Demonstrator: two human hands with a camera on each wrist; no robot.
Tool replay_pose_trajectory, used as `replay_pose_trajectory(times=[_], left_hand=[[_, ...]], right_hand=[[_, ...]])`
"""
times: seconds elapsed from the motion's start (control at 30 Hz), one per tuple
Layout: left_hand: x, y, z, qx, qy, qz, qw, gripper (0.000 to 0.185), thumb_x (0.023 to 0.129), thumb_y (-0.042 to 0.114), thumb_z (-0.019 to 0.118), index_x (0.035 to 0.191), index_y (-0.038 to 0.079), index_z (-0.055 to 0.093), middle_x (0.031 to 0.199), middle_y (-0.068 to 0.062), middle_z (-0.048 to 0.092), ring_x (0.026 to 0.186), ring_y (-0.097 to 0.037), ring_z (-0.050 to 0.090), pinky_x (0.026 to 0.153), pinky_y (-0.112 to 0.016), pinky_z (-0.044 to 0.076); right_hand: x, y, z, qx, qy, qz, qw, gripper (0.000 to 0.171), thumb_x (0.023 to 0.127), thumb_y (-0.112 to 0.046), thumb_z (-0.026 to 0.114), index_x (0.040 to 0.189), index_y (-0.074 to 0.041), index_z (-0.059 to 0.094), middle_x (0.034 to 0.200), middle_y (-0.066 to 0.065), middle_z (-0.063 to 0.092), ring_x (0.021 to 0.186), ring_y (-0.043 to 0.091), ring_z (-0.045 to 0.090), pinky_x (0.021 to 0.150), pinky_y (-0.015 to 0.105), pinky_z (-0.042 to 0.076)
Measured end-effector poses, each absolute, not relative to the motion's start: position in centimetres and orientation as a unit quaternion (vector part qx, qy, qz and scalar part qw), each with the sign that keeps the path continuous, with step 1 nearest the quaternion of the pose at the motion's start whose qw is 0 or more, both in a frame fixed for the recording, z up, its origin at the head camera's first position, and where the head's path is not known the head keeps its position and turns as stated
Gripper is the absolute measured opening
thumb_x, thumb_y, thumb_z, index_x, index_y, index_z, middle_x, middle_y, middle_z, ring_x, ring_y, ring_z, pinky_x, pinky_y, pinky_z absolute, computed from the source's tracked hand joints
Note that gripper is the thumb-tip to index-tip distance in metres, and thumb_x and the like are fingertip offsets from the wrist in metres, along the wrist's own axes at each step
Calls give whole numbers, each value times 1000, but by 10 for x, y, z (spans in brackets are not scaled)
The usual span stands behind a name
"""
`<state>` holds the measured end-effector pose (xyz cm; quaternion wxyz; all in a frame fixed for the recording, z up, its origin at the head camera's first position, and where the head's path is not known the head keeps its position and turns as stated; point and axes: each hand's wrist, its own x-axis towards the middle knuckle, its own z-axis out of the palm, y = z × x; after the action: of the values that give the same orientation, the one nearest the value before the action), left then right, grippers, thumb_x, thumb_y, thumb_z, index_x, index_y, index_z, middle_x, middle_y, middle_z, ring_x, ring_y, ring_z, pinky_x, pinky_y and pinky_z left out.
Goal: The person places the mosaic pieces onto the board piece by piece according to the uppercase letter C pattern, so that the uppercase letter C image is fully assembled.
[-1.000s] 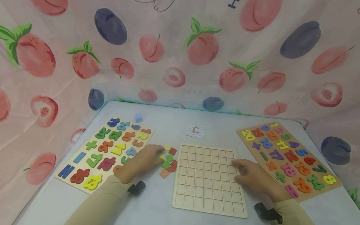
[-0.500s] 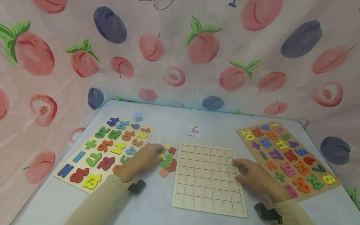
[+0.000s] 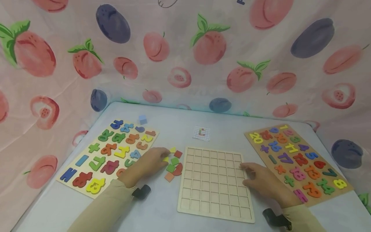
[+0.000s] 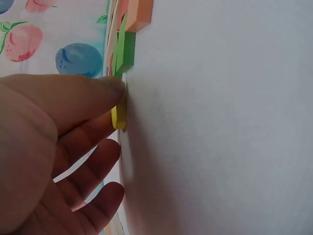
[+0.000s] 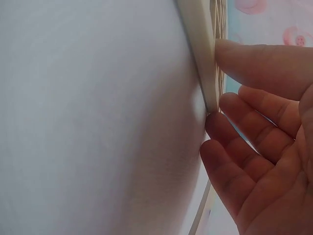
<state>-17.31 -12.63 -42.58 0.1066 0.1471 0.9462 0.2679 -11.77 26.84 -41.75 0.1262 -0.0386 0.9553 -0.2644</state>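
Observation:
In the head view my left hand (image 3: 150, 162) is at the left edge of a small pile of coloured tiles. Its thumb and index finger pinch a yellow tile (image 4: 119, 115), whose upper part the thumb covers in the left wrist view. A green tile (image 4: 126, 51) and an orange tile (image 4: 139, 14) lie just beyond. A pale wooden grid board (image 3: 215, 217) lies in the middle of the table. At its right side is my right hand (image 3: 262, 180), fingers loosely bent. The right wrist view has the thumb at the board's top edge and the other fingertips beside its rim.
Left stands a number puzzle board (image 3: 84, 161), right a second number board (image 3: 345, 190). Behind the grid board lies a pattern card (image 3: 201, 138). A light blue cube (image 3: 143, 120) sits at the back left. Red tiles (image 3: 178, 154) border the grid board.
The head view has shifted slightly. The yellow tile at my left fingertips has moved a little toward the back; both hands keep nearly the same place.

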Motion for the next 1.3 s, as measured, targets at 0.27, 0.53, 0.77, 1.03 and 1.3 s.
replay_pose_trajectory(times=[0.27, 0.53, 0.77, 1.03, 1.3], left_hand=[[-174, -126, -427, 130, 944, 282, 114, 40, 93, 13, 71, 132, 7, 63, 130, -7, 63, 128, -28, 53, 107, -46, 41], [-177, -122, -426, 132, 943, 283, 117, 42, 93, 14, 70, 134, 6, 61, 131, -8, 63, 127, -27, 55, 104, -45, 44], [-185, -107, -424, 141, 936, 294, 130, 41, 92, 13, 68, 132, 6, 63, 126, -7, 65, 115, -24, 59, 101, -43, 47], [-188, -80, -419, 206, 920, 315, 108, 41, 88, 8, 70, 128, -1, 63, 117, -13, 69, 107, -25, 65, 92, -40, 52], [-190, -58, -418, 218, 918, 312, 115, 43, 89, 9, 69, 130, 0, 62, 120, -11, 68, 115, -26, 62, 98, -39, 49]], right_hand=[[-119, 268, -417, -27, 955, -263, 134, 62, 83, -16, 78, 140, -4, 55, 143, 23, 51, 130, 46, 46, 102, 61, 39], [-120, 269, -416, -32, 956, -258, 137, 63, 82, -17, 80, 139, -4, 56, 142, 23, 52, 129, 46, 47, 102, 61, 40], [-122, 270, -416, -39, 957, -256, 134, 63, 81, -16, 80, 138, -3, 56, 141, 23, 52, 128, 45, 48, 101, 60, 41], [-123, 271, -416, -40, 954, -263, 137, 63, 82, -17, 80, 138, -4, 56, 142, 24, 51, 128, 47, 47, 101, 61, 40], [-123, 269, -415, -24, 955, -258, 144, 64, 81, -17, 81, 139, -4, 55, 140, 24, 53, 127, 45, 49, 100, 60, 41]])
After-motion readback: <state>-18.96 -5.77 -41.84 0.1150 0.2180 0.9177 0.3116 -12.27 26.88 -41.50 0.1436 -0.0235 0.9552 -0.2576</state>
